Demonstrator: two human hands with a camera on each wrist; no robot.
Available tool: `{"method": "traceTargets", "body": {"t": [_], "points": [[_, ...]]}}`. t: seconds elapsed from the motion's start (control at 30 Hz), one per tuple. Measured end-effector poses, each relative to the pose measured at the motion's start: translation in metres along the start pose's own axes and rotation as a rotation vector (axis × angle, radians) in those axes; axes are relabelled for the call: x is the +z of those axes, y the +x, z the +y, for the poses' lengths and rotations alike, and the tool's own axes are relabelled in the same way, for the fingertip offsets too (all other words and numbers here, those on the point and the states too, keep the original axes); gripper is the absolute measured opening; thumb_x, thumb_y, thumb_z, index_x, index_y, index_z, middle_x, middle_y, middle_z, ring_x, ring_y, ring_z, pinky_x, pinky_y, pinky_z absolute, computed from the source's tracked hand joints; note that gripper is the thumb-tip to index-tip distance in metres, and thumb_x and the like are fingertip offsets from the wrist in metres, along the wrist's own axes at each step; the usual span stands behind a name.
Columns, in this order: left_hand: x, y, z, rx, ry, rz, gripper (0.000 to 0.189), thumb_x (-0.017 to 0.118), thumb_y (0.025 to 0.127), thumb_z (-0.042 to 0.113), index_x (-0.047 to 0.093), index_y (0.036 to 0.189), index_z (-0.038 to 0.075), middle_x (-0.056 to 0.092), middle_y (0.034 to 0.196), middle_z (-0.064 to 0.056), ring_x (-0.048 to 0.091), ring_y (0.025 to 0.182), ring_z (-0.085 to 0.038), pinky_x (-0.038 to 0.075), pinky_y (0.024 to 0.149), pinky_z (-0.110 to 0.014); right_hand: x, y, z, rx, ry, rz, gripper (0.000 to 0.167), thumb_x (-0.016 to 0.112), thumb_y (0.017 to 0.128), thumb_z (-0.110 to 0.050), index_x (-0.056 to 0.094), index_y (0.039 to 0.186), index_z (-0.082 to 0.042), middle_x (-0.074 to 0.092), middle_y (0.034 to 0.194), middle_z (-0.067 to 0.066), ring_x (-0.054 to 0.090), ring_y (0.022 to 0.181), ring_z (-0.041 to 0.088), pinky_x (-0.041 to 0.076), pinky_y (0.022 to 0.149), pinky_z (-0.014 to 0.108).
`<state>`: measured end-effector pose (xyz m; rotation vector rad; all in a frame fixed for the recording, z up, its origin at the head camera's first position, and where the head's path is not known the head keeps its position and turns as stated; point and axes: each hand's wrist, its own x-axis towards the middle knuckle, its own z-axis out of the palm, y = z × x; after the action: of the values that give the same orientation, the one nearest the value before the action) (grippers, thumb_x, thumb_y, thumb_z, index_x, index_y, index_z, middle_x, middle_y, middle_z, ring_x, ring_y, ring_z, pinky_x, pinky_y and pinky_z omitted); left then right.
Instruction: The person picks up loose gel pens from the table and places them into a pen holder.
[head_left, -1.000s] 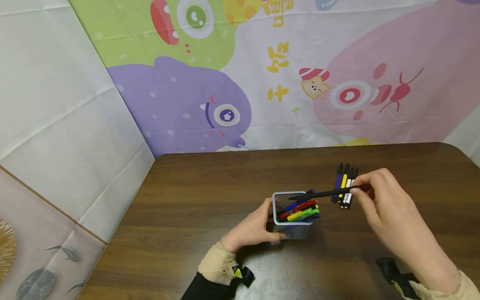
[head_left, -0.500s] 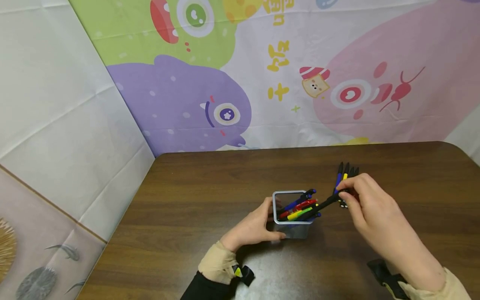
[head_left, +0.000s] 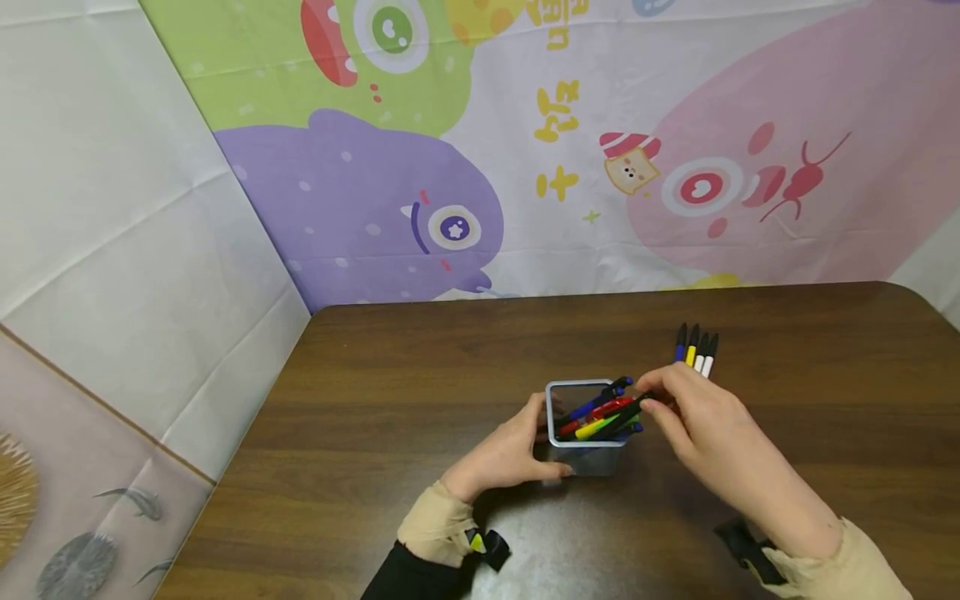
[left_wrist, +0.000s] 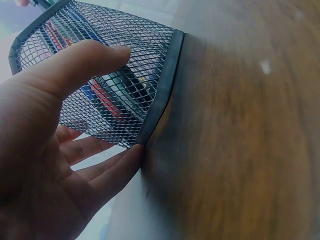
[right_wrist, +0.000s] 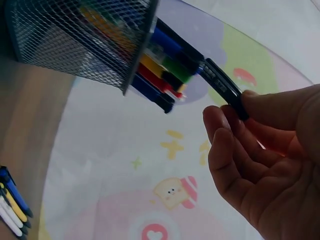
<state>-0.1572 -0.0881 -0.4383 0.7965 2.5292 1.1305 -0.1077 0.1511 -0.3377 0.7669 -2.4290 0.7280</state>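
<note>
A mesh pen holder [head_left: 587, 460] stands on the table, with several pens [head_left: 600, 411] in blue, red, yellow and green leaning inside it. My left hand [head_left: 501, 454] grips the holder's left side; the left wrist view shows the thumb across the mesh [left_wrist: 135, 30] and fingertips at the base edge. At the holder's right, my right hand [head_left: 701, 421] pinches the top end of a black pen [right_wrist: 222, 85] between thumb and fingers. The lower part of that pen slants in over the rim among the other pens, its tip hidden.
Several capped markers [head_left: 696, 350], blue, yellow and white, lie side by side behind my right hand, partly covered by it. The brown wooden table [head_left: 360, 417] reaches back to a cartoon-printed cloth [head_left: 547, 242]. A pale cloth [head_left: 135, 208] hangs at the left.
My right hand has moved left and slightly down, bringing the black pen from level above the holder to slanting into it. My left hand and the holder stay put.
</note>
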Motion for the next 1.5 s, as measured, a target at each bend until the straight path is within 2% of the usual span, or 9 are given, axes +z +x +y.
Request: {"method": "traceTargets", "body": {"t": [0.2, 0.53, 0.77, 1.03, 1.27, 1.5], "points": [[-0.002, 0.001, 0.004, 0.002, 0.014, 0.006, 0.077, 0.076, 0.072, 0.032, 0.028, 0.129, 0.013, 0.048, 0.126, -0.005, 0.052, 0.113, -0.012, 0.043, 0.095, -0.025, 0.005, 0.000, 0.002, 0.012, 0.018, -0.060, 0.023, 0.073, 0.072, -0.003, 0.056, 0.086, -0.011, 0.056, 0.078, -0.008, 0.052, 0.065, 0.001, 0.046, 0.054, 0.020], [-0.003, 0.001, 0.002, 0.015, 0.002, 0.014, 0.077, 0.076, 0.072, 0.030, 0.027, 0.129, 0.013, 0.047, 0.126, -0.006, 0.052, 0.113, -0.013, 0.043, 0.095, -0.025, 0.011, 0.001, 0.004, -0.030, 0.001, -0.049, 0.021, 0.076, 0.069, -0.006, 0.059, 0.078, -0.014, 0.053, 0.076, -0.011, 0.053, 0.067, 0.001, 0.047, 0.055, 0.020], [-0.002, 0.001, 0.001, 0.009, 0.006, 0.010, 0.077, 0.076, 0.072, 0.031, 0.028, 0.129, 0.014, 0.047, 0.127, -0.006, 0.051, 0.114, -0.013, 0.043, 0.095, -0.025, 0.011, 0.000, 0.003, -0.034, 0.012, -0.046, 0.023, 0.077, 0.067, -0.005, 0.060, 0.079, -0.016, 0.053, 0.076, -0.013, 0.052, 0.066, 0.001, 0.045, 0.054, 0.020], [0.000, 0.001, 0.001, -0.002, 0.007, -0.002, 0.076, 0.075, 0.072, 0.033, 0.028, 0.129, 0.015, 0.048, 0.125, -0.004, 0.051, 0.113, -0.011, 0.042, 0.095, -0.025, 0.006, -0.002, 0.005, 0.007, 0.011, -0.057, 0.025, 0.077, 0.070, -0.011, 0.059, 0.087, -0.014, 0.055, 0.079, -0.011, 0.053, 0.069, 0.001, 0.047, 0.057, 0.021], [0.000, 0.000, 0.001, -0.023, 0.008, -0.007, 0.078, 0.075, 0.072, 0.035, 0.027, 0.130, 0.015, 0.048, 0.126, -0.005, 0.051, 0.114, -0.011, 0.042, 0.095, -0.026, 0.002, -0.002, 0.006, 0.009, 0.014, -0.044, 0.021, 0.075, 0.073, -0.010, 0.059, 0.085, -0.017, 0.053, 0.078, -0.014, 0.050, 0.069, -0.001, 0.044, 0.056, 0.019], [0.000, 0.000, 0.000, 0.012, -0.016, 0.007, 0.078, 0.076, 0.072, 0.030, 0.026, 0.130, 0.015, 0.048, 0.126, -0.006, 0.051, 0.114, -0.012, 0.042, 0.096, -0.024, -0.009, -0.001, 0.027, 0.075, -0.025, 0.004, 0.017, 0.070, 0.076, -0.006, 0.059, 0.086, -0.015, 0.053, 0.078, -0.012, 0.046, 0.067, -0.001, 0.040, 0.057, 0.012]]}}
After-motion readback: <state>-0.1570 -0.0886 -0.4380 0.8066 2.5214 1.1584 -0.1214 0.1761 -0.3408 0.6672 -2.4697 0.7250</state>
